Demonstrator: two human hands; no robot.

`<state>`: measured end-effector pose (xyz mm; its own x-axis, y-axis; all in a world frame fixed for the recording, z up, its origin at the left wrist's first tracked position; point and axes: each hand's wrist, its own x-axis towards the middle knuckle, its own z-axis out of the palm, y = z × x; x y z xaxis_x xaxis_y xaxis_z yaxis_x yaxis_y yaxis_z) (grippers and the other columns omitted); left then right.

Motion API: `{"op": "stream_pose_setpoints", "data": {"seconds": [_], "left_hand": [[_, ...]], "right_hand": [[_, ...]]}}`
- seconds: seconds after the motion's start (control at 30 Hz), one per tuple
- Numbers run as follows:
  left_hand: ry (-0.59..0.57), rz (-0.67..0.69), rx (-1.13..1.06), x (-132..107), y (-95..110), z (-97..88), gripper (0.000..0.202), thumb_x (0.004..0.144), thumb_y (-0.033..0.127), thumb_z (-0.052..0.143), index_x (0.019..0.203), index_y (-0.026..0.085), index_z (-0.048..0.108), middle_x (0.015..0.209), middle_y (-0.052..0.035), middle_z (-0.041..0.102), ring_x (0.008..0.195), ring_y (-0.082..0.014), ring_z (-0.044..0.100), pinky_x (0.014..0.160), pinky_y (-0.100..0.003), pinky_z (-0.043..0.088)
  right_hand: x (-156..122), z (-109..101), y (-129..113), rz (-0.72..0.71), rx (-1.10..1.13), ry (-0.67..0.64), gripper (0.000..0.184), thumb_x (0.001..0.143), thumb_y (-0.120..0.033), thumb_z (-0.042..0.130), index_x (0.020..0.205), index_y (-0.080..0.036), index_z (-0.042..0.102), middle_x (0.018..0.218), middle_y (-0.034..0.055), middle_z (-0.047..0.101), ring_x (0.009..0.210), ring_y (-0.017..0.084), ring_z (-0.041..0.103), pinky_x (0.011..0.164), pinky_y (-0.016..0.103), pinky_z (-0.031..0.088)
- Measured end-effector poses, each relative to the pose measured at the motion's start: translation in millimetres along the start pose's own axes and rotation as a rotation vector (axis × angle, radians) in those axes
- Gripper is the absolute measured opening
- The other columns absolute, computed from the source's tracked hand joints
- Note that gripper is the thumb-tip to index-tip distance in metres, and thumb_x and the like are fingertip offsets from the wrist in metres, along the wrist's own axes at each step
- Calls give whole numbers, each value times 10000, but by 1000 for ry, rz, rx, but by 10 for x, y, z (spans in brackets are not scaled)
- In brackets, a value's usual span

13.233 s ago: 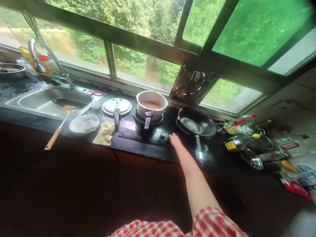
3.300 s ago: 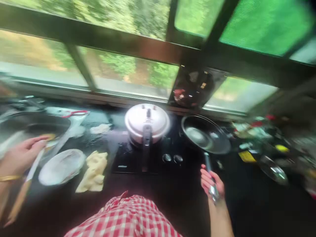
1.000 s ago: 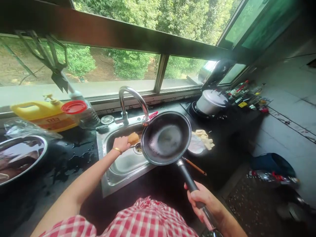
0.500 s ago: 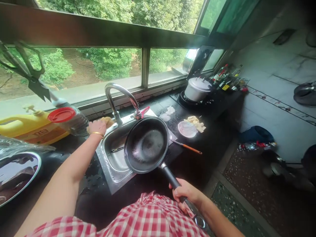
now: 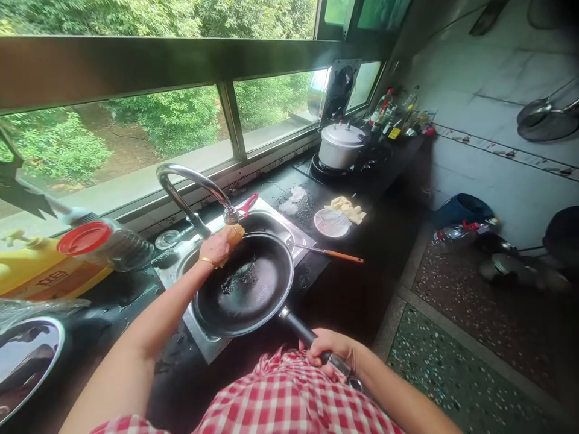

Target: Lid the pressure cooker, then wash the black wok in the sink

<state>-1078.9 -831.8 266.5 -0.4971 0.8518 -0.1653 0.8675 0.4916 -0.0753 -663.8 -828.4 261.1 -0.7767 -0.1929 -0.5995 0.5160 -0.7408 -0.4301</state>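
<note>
A black frying pan [image 5: 244,286] hangs level over the steel sink [image 5: 205,346], with water on its inside. My right hand [image 5: 332,351] is wrapped round its dark handle near my checked shirt. Closed on a yellow sponge [image 5: 236,232], my left hand [image 5: 216,248] sits at the pan's far rim, just under the spout of the curved tap [image 5: 190,187]. A gold bangle rings that wrist.
A yellow jug [image 5: 31,274] and a red-capped bottle [image 5: 106,244] lie left of the sink. Right of it are a wooden-handled utensil [image 5: 332,254], a white plate [image 5: 332,222], a yellow cloth [image 5: 347,208], and a lidded white pot [image 5: 341,146] on the stove. Speckled floor lies at right.
The pan has dropped lower over the sink. My left hand has come from the tap's base to the pan's rim under the spout, still closed on the sponge. Earlier the pan stood by the stove.
</note>
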Motion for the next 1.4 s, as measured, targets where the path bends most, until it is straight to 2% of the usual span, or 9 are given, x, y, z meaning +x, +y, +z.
{"op": "stream_pose_setpoints", "data": {"seconds": [0.3,0.5,0.6,0.7,0.8,0.97,1.13,1.27,1.4], "left_hand": [[-29,-46,-134,375,302,299,592,891,280,332,1469,171,263,1176,-175,581,1053,-286,587,860,-369,457],[-127,257,-158,195,704,342,544,840,199,399,1382,220,450,1117,-115,609,1039,-235,576,910,-311,439],[-138,367,-84,47,630,253,490,842,232,426,1323,276,511,1058,-87,609,965,-217,584,863,-295,445],[-10,178,39,46,392,124,476,882,276,358,1341,266,482,1086,-109,596,963,-235,579,825,-316,450],[-39,67,117,179,312,42,505,860,251,371,1358,273,454,1067,-114,606,930,-253,596,761,-329,460],[-77,48,63,421,752,59,381,849,228,376,1147,220,613,1043,-142,605,934,-287,612,728,-354,464],[-70,195,-7,517,1219,62,345,858,200,371,1042,158,660,1009,-148,607,974,-276,589,812,-364,460],[-86,376,-90,328,1455,91,366,877,189,375,1126,152,641,1023,-122,604,970,-229,565,884,-334,439],[-149,601,-241,-200,1524,172,424,804,119,451,1181,201,628,983,-71,602,916,-197,558,848,-299,451]], "right_hand": [[24,-215,12,32,39,-89,628,534,-219,574,1143,-132,449,505,-38,547,332,104,466,340,166,343],[154,-332,90,-38,159,-168,750,515,-161,585,1241,-133,401,776,45,659,525,131,608,454,186,429],[187,-352,122,-34,188,-225,751,544,-174,580,1266,-150,371,677,-8,616,418,85,494,413,171,354],[185,-352,149,-38,175,-246,735,562,-189,580,1262,-188,355,572,-57,542,367,59,383,401,150,275],[170,-321,147,-34,142,-201,726,556,-192,571,1246,-186,343,544,-61,517,356,57,369,398,141,231],[135,-232,59,-16,106,-148,725,523,-181,579,1219,-141,377,508,-46,517,351,63,375,404,152,249],[104,-192,-16,1,102,-116,683,493,-183,613,1151,-138,436,486,-37,526,363,63,372,406,162,272],[82,-199,-61,6,96,-113,645,493,-181,607,1116,-143,443,473,-44,510,373,62,378,406,150,263],[70,-224,-123,51,104,-144,621,520,-191,591,1116,-178,416,502,-54,508,370,60,372,414,151,260]]}}
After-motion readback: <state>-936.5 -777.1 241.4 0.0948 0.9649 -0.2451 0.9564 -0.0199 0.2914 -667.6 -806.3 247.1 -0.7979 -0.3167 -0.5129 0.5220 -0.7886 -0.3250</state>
